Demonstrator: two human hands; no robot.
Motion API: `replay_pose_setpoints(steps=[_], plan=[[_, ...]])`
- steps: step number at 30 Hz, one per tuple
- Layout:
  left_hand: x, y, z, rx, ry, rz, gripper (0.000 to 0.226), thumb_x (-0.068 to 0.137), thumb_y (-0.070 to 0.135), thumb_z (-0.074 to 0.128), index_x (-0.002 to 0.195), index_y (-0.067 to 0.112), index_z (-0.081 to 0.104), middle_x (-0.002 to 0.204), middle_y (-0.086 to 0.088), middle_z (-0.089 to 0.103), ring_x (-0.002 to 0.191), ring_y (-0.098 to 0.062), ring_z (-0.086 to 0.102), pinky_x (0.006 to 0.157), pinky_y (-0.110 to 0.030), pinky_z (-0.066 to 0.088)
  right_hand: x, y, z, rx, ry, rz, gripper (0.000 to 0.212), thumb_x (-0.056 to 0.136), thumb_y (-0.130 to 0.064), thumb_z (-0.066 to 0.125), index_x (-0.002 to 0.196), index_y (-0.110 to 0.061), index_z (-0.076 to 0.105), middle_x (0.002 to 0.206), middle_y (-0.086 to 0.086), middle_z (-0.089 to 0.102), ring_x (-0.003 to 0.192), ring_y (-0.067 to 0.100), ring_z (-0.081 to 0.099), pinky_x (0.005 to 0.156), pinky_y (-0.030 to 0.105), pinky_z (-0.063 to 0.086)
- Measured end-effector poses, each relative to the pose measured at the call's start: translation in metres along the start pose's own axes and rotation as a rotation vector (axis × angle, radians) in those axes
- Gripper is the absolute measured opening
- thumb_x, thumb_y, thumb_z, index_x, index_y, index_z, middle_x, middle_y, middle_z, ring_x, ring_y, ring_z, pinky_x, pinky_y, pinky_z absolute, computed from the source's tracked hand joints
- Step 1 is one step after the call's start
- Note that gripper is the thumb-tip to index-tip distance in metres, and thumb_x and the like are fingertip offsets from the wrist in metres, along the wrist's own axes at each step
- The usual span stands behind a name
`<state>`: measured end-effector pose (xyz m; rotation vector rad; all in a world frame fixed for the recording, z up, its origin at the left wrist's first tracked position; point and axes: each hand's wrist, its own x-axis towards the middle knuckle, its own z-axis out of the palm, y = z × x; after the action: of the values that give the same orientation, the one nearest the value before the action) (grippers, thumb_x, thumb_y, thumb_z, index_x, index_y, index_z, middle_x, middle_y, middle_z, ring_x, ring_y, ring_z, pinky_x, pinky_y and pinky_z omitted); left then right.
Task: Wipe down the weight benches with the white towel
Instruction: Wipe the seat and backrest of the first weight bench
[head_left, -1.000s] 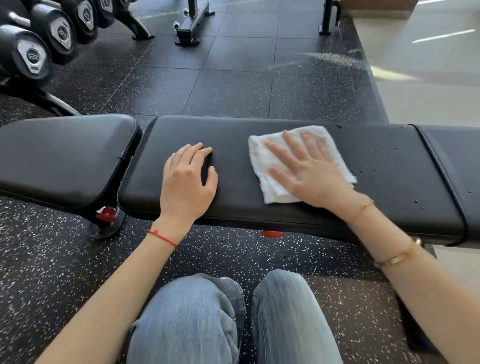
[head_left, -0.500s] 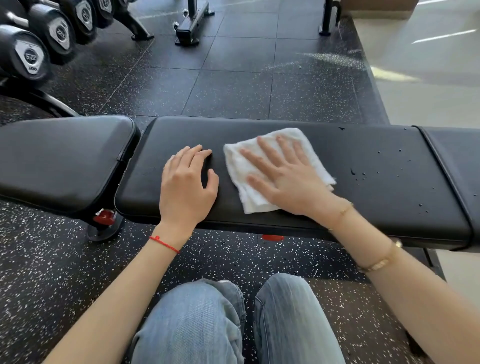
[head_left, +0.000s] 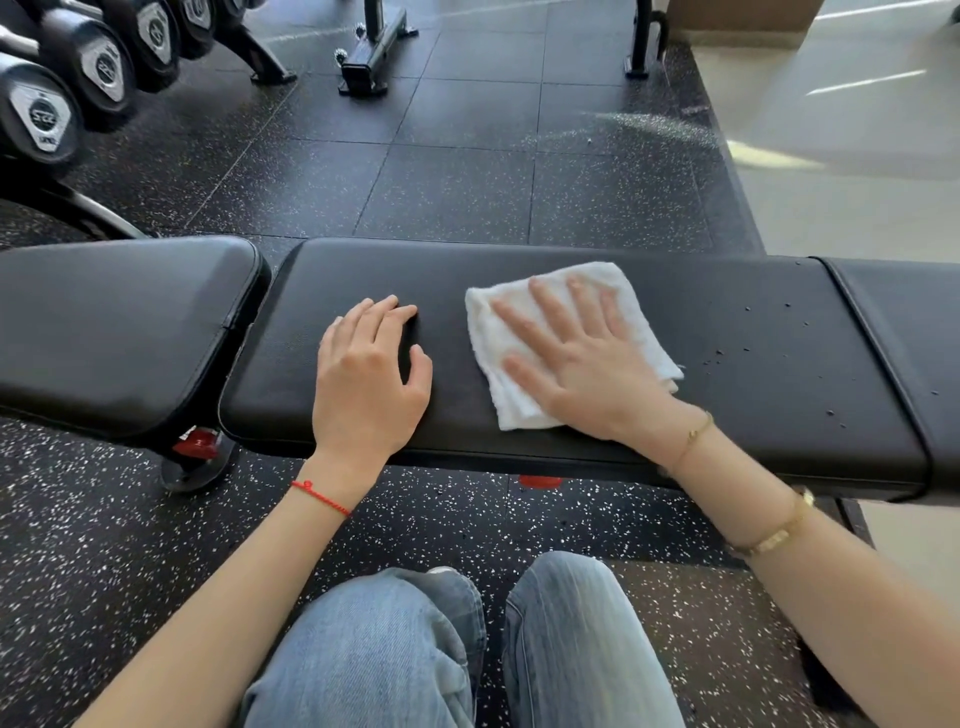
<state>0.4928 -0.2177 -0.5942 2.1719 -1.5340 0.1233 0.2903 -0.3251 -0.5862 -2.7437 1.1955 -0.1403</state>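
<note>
Our right hand (head_left: 587, 364) lies flat, fingers spread, pressing the towel (head_left: 550, 332); droplets (head_left: 748, 343) sit further right along the bench (head_left: 727, 415) (left hand (head_left: 369, 379) open, empty, bracing).

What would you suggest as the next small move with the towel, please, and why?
Probably slide the towel rightward under the right hand: droplets dot the pad on that side, while the left hand braces on the pad.
</note>
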Motion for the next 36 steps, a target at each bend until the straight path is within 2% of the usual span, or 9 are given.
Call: replay_pose_setpoints(steps=[3,7,10,16,21,24,28,32,36], plan=[[0.0,-0.001,0.0,0.002,-0.012,0.002,0.043,0.096,0.025,0.051,0.137,0.014,0.055,0.147,-0.004,0.052,0.142,-0.023,0.039,0.121,-0.043,0.025,0.009,0.012,-0.004,0.035,-0.026,0.005,0.057,0.095,-0.065,0.017,0.15,-0.055,0.0,0.165,-0.007,-0.003,0.151,0.029,-0.012,0.116,0.044,-0.018],[-0.001,0.0,0.001,0.004,-0.018,0.0,0.044,0.096,0.025,0.051,0.138,0.014,0.054,0.148,-0.004,0.05,0.143,-0.023,0.038,0.122,-0.042,0.023,0.074,0.028,-0.013,0.021,-0.09,0.195,0.057,0.099,-0.06,0.021,0.153,-0.049,0.006,0.166,-0.004,-0.001,0.15,0.036,-0.008,0.118,0.053,-0.011],[-0.001,-0.001,0.002,-0.006,-0.015,0.001,0.044,0.095,0.024,0.052,0.138,0.014,0.055,0.148,-0.005,0.051,0.142,-0.024,0.039,0.122,-0.043,0.024,0.102,0.0,-0.009,-0.037,-0.127,0.138,0.058,0.1,-0.06,0.018,0.154,-0.046,0.004,0.166,-0.003,0.001,0.151,0.035,-0.007,0.118,0.056,-0.009],[0.0,-0.004,0.0,-0.018,-0.02,0.013,0.044,0.095,0.026,0.052,0.137,0.015,0.055,0.147,-0.005,0.052,0.142,-0.024,0.04,0.121,-0.043,0.025,0.041,-0.02,0.004,-0.002,-0.044,-0.096,0.058,0.096,-0.063,0.012,0.152,-0.051,0.0,0.165,-0.008,-0.003,0.15,0.029,-0.013,0.118,0.05,-0.017],[-0.001,-0.002,0.0,-0.018,-0.019,0.009,0.043,0.095,0.025,0.053,0.137,0.014,0.056,0.147,-0.005,0.052,0.141,-0.024,0.04,0.121,-0.043,0.025,0.05,0.032,-0.015,0.026,-0.095,0.122,0.056,0.101,-0.057,0.021,0.153,-0.049,0.003,0.166,-0.006,-0.003,0.151,0.031,-0.012,0.118,0.051,-0.013],[-0.001,0.001,-0.001,-0.003,-0.029,0.005,0.043,0.096,0.025,0.051,0.137,0.014,0.055,0.148,-0.005,0.051,0.142,-0.024,0.039,0.122,-0.043,0.024,0.071,0.029,-0.023,0.0,-0.116,0.232,0.056,0.102,-0.057,0.019,0.154,-0.045,0.004,0.166,-0.004,-0.003,0.15,0.035,-0.011,0.118,0.057,-0.011],[0.0,0.0,-0.001,0.007,-0.044,0.001,0.043,0.096,0.025,0.051,0.138,0.014,0.054,0.148,-0.005,0.049,0.143,-0.024,0.038,0.121,-0.044,0.023,0.049,-0.007,-0.007,-0.046,-0.061,0.077,0.056,0.101,-0.056,0.019,0.154,-0.046,0.002,0.166,-0.005,-0.003,0.149,0.04,-0.011,0.117,0.059,-0.011],[0.0,-0.001,-0.002,-0.001,-0.045,0.009,0.043,0.096,0.025,0.051,0.138,0.014,0.054,0.148,-0.005,0.05,0.142,-0.024,0.038,0.121,-0.044,0.025,0.005,-0.006,0.001,-0.061,-0.031,-0.113,0.056,0.099,-0.059,0.017,0.151,-0.052,-0.002,0.165,-0.011,-0.005,0.15,0.033,-0.013,0.117,0.053,-0.016],[-0.001,0.001,-0.001,0.002,-0.036,0.009,0.042,0.096,0.024,0.051,0.137,0.014,0.054,0.147,-0.005,0.05,0.141,-0.024,0.039,0.12,-0.045,0.026,0.009,0.044,-0.01,-0.024,-0.047,0.02,0.056,0.099,-0.059,0.019,0.151,-0.053,0.001,0.165,-0.01,-0.004,0.151,0.029,-0.013,0.118,0.05,-0.015]])
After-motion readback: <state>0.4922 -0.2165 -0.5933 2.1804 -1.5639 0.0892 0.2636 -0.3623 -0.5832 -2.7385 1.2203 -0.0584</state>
